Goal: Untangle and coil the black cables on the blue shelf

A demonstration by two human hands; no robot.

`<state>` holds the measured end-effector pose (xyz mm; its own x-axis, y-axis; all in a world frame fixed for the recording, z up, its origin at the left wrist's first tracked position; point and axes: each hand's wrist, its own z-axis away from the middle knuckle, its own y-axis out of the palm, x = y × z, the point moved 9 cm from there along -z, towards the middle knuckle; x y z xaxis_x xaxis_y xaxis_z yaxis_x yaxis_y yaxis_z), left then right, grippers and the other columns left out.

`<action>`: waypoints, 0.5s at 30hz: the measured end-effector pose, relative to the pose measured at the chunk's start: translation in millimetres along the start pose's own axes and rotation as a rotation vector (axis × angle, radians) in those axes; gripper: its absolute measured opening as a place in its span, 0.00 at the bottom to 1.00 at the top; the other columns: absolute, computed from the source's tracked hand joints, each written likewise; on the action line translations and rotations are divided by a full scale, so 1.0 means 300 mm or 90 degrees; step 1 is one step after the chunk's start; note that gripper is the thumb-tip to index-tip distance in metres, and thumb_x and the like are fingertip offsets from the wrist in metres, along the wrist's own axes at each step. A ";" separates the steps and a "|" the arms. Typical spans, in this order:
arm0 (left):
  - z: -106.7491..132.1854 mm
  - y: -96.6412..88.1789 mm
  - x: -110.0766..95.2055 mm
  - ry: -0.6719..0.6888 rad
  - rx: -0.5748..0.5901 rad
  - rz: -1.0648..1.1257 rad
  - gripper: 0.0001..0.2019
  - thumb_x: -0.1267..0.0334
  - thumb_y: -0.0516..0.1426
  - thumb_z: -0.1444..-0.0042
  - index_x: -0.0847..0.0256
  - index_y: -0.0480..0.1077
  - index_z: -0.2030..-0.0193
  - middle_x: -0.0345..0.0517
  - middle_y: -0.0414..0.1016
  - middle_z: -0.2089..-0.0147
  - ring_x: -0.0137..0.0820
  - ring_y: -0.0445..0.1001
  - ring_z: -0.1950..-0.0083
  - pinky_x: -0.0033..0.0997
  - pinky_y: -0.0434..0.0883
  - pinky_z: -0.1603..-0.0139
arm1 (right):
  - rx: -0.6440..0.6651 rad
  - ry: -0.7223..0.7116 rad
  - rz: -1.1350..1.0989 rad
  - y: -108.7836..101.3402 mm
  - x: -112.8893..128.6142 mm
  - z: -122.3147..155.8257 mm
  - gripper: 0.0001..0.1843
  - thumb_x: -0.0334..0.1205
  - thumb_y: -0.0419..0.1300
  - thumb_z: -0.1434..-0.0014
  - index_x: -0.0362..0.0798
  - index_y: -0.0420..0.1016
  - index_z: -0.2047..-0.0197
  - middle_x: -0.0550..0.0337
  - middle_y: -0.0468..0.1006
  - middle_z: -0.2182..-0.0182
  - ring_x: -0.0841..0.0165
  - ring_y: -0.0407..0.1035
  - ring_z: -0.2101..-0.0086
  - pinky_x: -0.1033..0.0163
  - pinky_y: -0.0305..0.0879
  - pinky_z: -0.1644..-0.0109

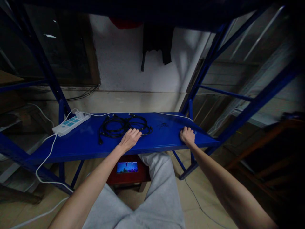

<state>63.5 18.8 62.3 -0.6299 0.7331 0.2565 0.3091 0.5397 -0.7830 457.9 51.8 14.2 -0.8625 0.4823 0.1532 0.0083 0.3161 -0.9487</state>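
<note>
Two loose coils of black cable (pixel 111 128) lie side by side on a blue metal shelf (pixel 78 143), with plugs at their ends. My left hand (pixel 130 139) is at the front of the right-hand coil, its fingers bent down and closed on the cable; the fingertips are partly hidden. Farther right, near the shelf's right end, my right hand (pixel 187 136) rests on the blue surface with its fingers curled in. Whatever it may hold cannot be made out. Between the hands, a few thin dark ties (pixel 163 125) lie on the shelf.
A white power strip (pixel 71 124) with a plug in it sits at the shelf's left end. Its white cord (pixel 45 181) hangs over the front. Blue posts (pixel 207 70) frame both sides. Below, a lit phone (pixel 127 167) lies on a dark red stool (pixel 124 181) by my legs.
</note>
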 end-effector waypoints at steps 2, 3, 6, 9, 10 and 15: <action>-0.002 0.033 -0.009 0.020 0.062 0.029 0.08 0.68 0.47 0.30 0.61 0.68 0.55 0.49 0.75 0.59 0.37 0.72 0.56 0.37 0.64 0.55 | -0.006 0.003 0.004 -0.006 0.009 0.002 0.24 0.43 0.41 0.30 0.39 0.67 0.42 0.37 0.68 0.45 0.49 0.62 0.44 0.47 0.60 0.43; -0.001 0.050 -0.009 0.020 0.090 0.049 0.08 0.68 0.48 0.30 0.61 0.68 0.54 0.49 0.75 0.58 0.37 0.73 0.55 0.36 0.64 0.54 | -0.008 0.002 0.004 -0.008 0.012 0.003 0.24 0.43 0.41 0.30 0.39 0.67 0.42 0.37 0.69 0.45 0.49 0.62 0.45 0.47 0.60 0.44; 0.008 0.092 0.004 -0.015 0.144 0.103 0.08 0.63 0.49 0.29 0.61 0.67 0.51 0.49 0.77 0.55 0.36 0.75 0.54 0.35 0.66 0.53 | -0.012 -0.002 0.007 -0.012 0.012 0.005 0.23 0.43 0.41 0.30 0.39 0.67 0.42 0.38 0.69 0.46 0.50 0.63 0.46 0.48 0.61 0.44; 0.006 0.102 0.020 -0.052 0.142 0.096 0.15 0.53 0.47 0.28 0.61 0.67 0.52 0.50 0.78 0.55 0.37 0.77 0.54 0.35 0.67 0.53 | -0.015 -0.001 0.012 -0.011 0.008 0.006 0.23 0.43 0.41 0.30 0.40 0.67 0.42 0.38 0.69 0.46 0.51 0.63 0.46 0.49 0.60 0.44; 0.000 0.095 0.029 -0.067 0.130 0.082 0.17 0.51 0.46 0.28 0.61 0.67 0.53 0.51 0.78 0.57 0.38 0.77 0.55 0.35 0.67 0.54 | -0.016 0.000 0.012 -0.010 0.007 0.006 0.23 0.43 0.41 0.30 0.40 0.67 0.42 0.38 0.69 0.46 0.51 0.63 0.46 0.49 0.60 0.44; -0.059 -0.016 0.134 -0.205 -0.007 0.046 0.19 0.50 0.43 0.27 0.61 0.66 0.59 0.49 0.77 0.64 0.35 0.77 0.63 0.31 0.64 0.63 | -0.019 -0.004 0.012 -0.013 0.012 0.008 0.23 0.42 0.41 0.30 0.39 0.67 0.43 0.38 0.69 0.47 0.51 0.62 0.46 0.48 0.60 0.44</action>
<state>49.3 52.8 86.4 -0.7990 0.6013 0.0068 0.3674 0.4971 -0.7861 453.5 50.5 17.9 -0.8651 0.4833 0.1343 0.0389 0.3315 -0.9426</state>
